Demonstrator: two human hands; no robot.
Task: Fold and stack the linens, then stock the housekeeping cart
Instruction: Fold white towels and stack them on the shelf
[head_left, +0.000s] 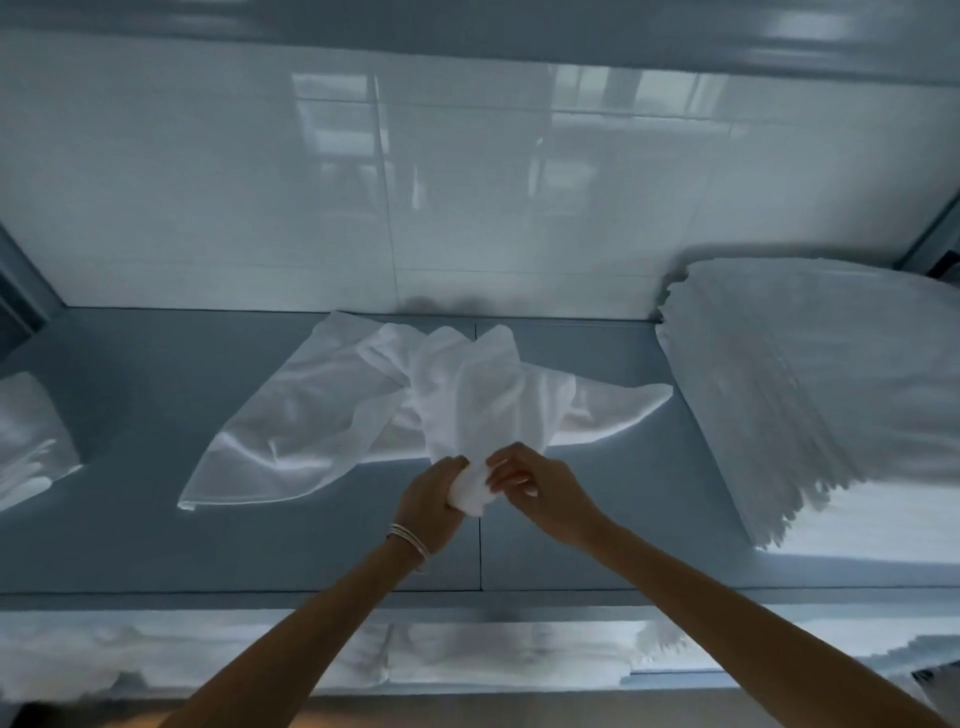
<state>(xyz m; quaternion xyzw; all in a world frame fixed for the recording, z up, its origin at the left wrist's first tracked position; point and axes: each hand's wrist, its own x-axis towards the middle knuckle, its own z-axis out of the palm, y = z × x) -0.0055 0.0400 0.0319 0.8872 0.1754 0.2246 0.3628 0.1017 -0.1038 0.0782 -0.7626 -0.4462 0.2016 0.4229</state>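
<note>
I see both arms extended forward; left hand (434, 493) and right hand (540, 486) meet, fingers curled, pinching cloth.

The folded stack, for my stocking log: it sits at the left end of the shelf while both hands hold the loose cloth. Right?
Not quite: the head view shows the folded stack at the right end. Both the left hand and right hand do hold the loose cloth.

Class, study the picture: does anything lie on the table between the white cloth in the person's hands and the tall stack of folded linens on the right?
Nothing visible does. Both the left hand and right hand grip the white cloth, and only bare table lies between it and the stack of folded linens at the right.
</note>
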